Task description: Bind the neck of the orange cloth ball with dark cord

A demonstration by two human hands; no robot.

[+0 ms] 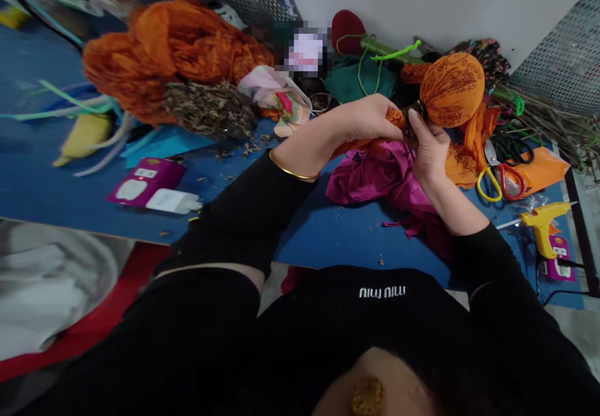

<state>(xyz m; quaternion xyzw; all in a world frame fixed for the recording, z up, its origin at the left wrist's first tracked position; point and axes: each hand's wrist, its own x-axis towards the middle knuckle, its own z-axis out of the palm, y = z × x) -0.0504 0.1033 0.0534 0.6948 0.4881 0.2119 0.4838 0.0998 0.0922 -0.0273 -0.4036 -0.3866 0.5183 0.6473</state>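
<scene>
An orange patterned cloth [452, 88] is stretched round a stuffed ball, with a dark band [419, 111] about its gathered neck. My left hand [372, 118] is closed round the twisted cloth just below the neck. At the neck, beside the dark band, the thumb and fingers of my right hand [429, 144] press together on the cloth; part of their grip is hidden. Under both hands lies a crumpled magenta cloth [375, 175]. To the right of my right hand, loose orange cloth [462, 163] hangs down onto the table.
Scissors [501, 182] and a yellow glue gun [544, 222] lie at the right. A heap of orange cloth [173, 41] and dried leaves [210, 108] fill the back left. Near the front edge is a purple box [150, 182]. Dry stems [553, 116] lie at the far right.
</scene>
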